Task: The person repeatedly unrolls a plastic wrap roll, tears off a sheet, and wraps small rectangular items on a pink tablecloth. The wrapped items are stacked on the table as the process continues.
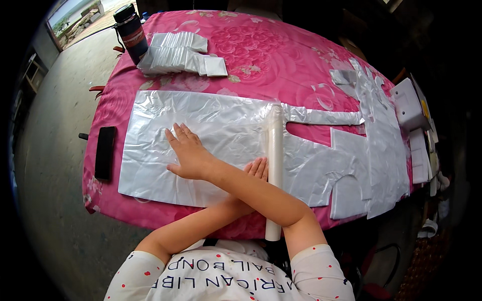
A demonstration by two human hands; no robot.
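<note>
Your arms are crossed over the near edge of the desk [311, 75]. Your right hand [188, 153] reaches across to the left and lies flat, fingers spread, palm down on the clear plastic sheet [201, 125]. Your left hand [257, 168] passes under the right forearm; its fingers are straight and pressed against the left side of the white roll [274, 165], holding nothing in a pinch.

The roll stands across the sheet, running from near to far, its near end hanging off the desk edge toward your body. The sheet to the left of it is unrolled and lies flat, with some wrinkles. To the right of the roll, more plastic lies in cut shapes [351, 160] reaching to the right edge.

Judged state: a length is pulled out and being smoothed; it appears not yet parted from the roll.

Further out: a stack of folded plastic pieces [181, 52] at the far left, a dark bottle [130, 30] just beside it, a black block [104, 153] at the left edge.
</note>
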